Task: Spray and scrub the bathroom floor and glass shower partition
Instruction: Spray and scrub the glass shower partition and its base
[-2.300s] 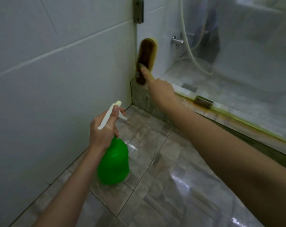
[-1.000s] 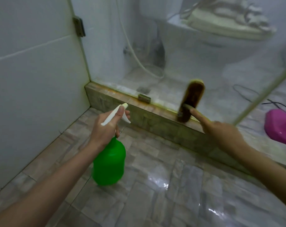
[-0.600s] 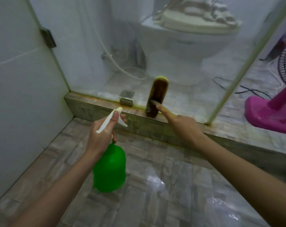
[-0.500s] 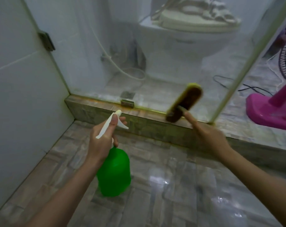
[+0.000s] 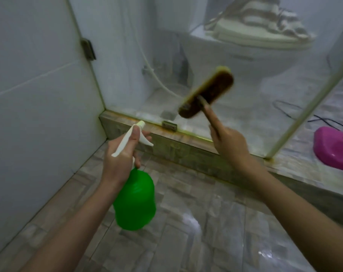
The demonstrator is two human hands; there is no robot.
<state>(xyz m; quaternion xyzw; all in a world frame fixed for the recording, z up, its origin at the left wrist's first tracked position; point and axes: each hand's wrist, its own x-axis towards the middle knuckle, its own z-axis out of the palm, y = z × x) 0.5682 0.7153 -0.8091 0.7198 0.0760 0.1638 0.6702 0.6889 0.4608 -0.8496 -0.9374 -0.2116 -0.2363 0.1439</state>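
Note:
My left hand (image 5: 120,160) grips the white trigger head of a green spray bottle (image 5: 136,201), held above the wet grey tiled floor (image 5: 196,222) with the nozzle aimed at the raised kerb. My right hand (image 5: 228,146) holds the handle of a brown scrub brush (image 5: 207,95) with yellowish bristles, index finger stretched along it. The brush head is tilted and pressed against the lower part of the glass shower partition (image 5: 127,65), above the kerb.
A white tiled wall (image 5: 33,95) stands on the left, with a metal hinge (image 5: 87,49) on the glass. A stone kerb (image 5: 186,148) runs under the glass. Behind the glass are a toilet (image 5: 251,46) and a hose. A pink fan base (image 5: 333,150) sits at right.
The brush has swept right and upward along the glass and tilted over. My left hand keeps the spray bottle in about the same place. My view has shifted right since the earliest frame.

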